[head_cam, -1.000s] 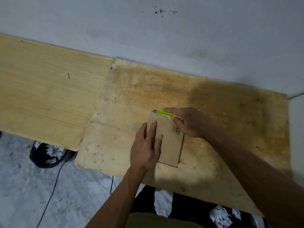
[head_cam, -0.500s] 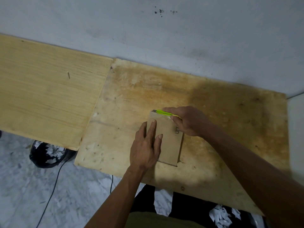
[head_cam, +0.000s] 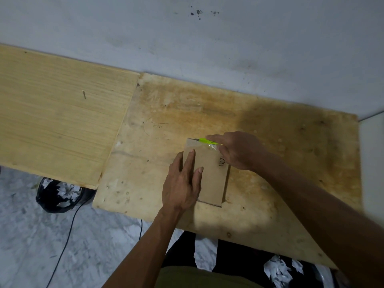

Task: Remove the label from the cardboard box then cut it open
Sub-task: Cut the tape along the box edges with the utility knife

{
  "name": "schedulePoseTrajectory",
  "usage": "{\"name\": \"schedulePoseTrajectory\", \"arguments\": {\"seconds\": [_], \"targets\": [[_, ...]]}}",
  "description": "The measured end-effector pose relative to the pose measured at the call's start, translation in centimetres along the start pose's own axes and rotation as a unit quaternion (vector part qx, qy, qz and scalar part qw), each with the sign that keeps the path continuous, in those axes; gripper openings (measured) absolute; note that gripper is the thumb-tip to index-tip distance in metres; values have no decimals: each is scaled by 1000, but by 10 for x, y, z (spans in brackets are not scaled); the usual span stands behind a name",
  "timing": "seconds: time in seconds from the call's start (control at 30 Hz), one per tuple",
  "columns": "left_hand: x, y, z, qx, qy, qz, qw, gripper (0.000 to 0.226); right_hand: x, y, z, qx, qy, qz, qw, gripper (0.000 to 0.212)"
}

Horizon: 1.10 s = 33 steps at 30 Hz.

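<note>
Left hand [head_cam: 182, 183] flat, unclenched, on brown cardboard box [head_cam: 209, 175]; right hand [head_cam: 236, 150] clenched on lime-green utility knife [head_cam: 204, 140]; risk: blade slipping toward left fingers.

left hand [head_cam: 182, 183] pressed flat, right hand [head_cam: 239, 150] grip closed

A cardboard box [head_cam: 212, 173] lies flat on a plywood board [head_cam: 270, 194], near the board's front edge. The left hand [head_cam: 182, 183] rests on the box's left part; the right hand [head_cam: 239, 150] sits at its far right corner, holding a cutter [head_cam: 204, 140] along the far edge. A second board [head_cam: 58, 121] adjoins on the left, and a wall [head_cam: 187, 38] stands behind both. On the floor [head_cam: 41, 235] below, a bag [head_cam: 60, 192] lies under the left board, with a cable [head_cam: 64, 244] running beside it.
</note>
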<state>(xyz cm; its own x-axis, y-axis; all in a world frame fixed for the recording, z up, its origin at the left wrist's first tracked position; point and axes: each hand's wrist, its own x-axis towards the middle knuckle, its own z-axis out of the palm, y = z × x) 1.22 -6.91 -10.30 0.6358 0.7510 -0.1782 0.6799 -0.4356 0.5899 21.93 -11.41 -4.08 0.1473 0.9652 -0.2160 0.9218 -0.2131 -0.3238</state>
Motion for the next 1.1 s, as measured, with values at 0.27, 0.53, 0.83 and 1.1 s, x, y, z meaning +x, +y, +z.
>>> {"name": "schedulePoseTrajectory", "arguments": {"seconds": [0.27,0.53,0.83,1.1], "targets": [[0,1,-2,-4,-3,-2,1000,57,-8,5,-5,-78,-26,24,996,53],[-1,3,-2,2,-3,-8,1000,57,-16,6,-11,-106,-39,28,993,52],[-1,4,-3,5,-5,-21,1000,56,-25,13,-10,-110,-35,42,992,51],[0,3,-1,10,-6,-17,1000,58,-42,25,-14,-109,-44,67,991,51]]}}
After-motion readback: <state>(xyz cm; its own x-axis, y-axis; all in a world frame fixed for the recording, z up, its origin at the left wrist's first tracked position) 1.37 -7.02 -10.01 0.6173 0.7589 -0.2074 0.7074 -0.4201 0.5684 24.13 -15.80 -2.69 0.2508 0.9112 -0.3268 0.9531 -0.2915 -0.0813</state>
